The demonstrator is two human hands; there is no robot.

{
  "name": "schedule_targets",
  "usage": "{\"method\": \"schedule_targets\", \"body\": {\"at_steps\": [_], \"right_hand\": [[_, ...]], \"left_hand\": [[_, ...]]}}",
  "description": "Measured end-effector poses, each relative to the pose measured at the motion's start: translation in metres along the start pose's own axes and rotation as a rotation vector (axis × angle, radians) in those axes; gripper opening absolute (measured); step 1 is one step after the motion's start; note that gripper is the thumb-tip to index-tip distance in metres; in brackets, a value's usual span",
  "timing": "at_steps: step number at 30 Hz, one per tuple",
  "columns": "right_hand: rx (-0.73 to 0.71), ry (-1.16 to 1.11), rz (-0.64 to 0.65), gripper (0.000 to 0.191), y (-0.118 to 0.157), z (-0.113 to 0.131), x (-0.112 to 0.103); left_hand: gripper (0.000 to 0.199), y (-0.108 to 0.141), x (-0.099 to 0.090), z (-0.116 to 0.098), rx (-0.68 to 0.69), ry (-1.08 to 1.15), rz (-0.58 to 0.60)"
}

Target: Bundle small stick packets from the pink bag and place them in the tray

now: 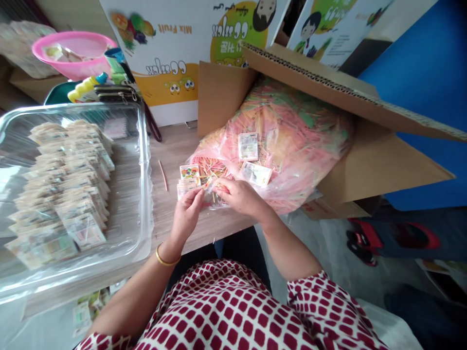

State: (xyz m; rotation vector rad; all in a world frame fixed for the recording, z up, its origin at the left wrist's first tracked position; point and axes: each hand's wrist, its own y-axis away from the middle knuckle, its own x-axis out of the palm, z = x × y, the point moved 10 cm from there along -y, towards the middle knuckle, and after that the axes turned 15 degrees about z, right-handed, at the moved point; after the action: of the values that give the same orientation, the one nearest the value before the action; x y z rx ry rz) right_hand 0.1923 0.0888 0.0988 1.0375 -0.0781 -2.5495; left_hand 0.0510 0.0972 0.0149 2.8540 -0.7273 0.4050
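My left hand (188, 212) is closed, thumb and finger pinching the edge of a small clear packet (209, 186) in front of me. Close on its right, my right hand (239, 195) is closed over some thin sticks. Both hands are at the mouth of a large clear bag (284, 141) full of pink, yellow and green sticks. Small printed packets (188, 173) are stacked just beyond my left hand. Two more packets lie on the bag, one (248, 147) further back and one (256, 174) beside my right hand.
A clear plastic tray (146, 194) with rows of filled packets stands at the left. One pink stick (163, 175) lies on the table (170, 146). An open cardboard box (386, 165) surrounds the bag. A pink basket (76, 39) and printed cartons (164, 48) stand behind.
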Motion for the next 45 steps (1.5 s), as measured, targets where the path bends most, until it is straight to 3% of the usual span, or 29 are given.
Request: {"method": "schedule_targets", "body": {"at_steps": [3, 7, 10, 14, 18, 21, 32, 37, 39, 45], "right_hand": [[-0.102, -0.137, 0.099, 0.029, -0.006, 0.0, 0.012], [-0.058, -0.355, 0.145, 0.042, -0.01, -0.018, 0.013], [-0.063, -0.575, -0.078, 0.05, -0.009, -0.027, -0.009], [-0.129, -0.725, -0.406, 0.059, -0.006, -0.025, -0.033], [-0.104, -0.691, -0.51, 0.064, -0.011, -0.019, -0.03], [-0.219, -0.711, -0.525, 0.062, -0.013, -0.01, -0.026], [-0.247, -0.596, -0.239, 0.058, -0.028, -0.01, -0.001], [-0.247, -0.8, -0.012, 0.049, -0.039, -0.019, 0.015], [-0.226, -0.851, 0.016, 0.053, -0.04, -0.021, 0.017], [-0.196, -0.661, 0.041, 0.056, -0.041, -0.013, 0.008]], "left_hand": [[0.036, 0.001, 0.006, -0.003, 0.013, 0.03, 0.044], [0.034, 0.003, -0.003, 0.006, -0.024, 0.036, 0.005], [0.035, 0.002, -0.009, 0.016, -0.058, 0.078, -0.029], [0.039, -0.001, -0.003, 0.026, -0.105, 0.167, -0.006], [0.038, -0.002, 0.007, 0.026, -0.112, 0.209, 0.033], [0.038, -0.002, 0.011, 0.023, -0.118, 0.229, 0.061], [0.038, -0.004, 0.015, 0.019, -0.138, 0.326, 0.096], [0.033, -0.007, 0.011, 0.021, -0.139, 0.363, 0.079], [0.031, -0.008, 0.012, 0.021, -0.142, 0.374, 0.086], [0.032, -0.008, 0.024, 0.019, -0.169, 0.416, 0.175]]}}
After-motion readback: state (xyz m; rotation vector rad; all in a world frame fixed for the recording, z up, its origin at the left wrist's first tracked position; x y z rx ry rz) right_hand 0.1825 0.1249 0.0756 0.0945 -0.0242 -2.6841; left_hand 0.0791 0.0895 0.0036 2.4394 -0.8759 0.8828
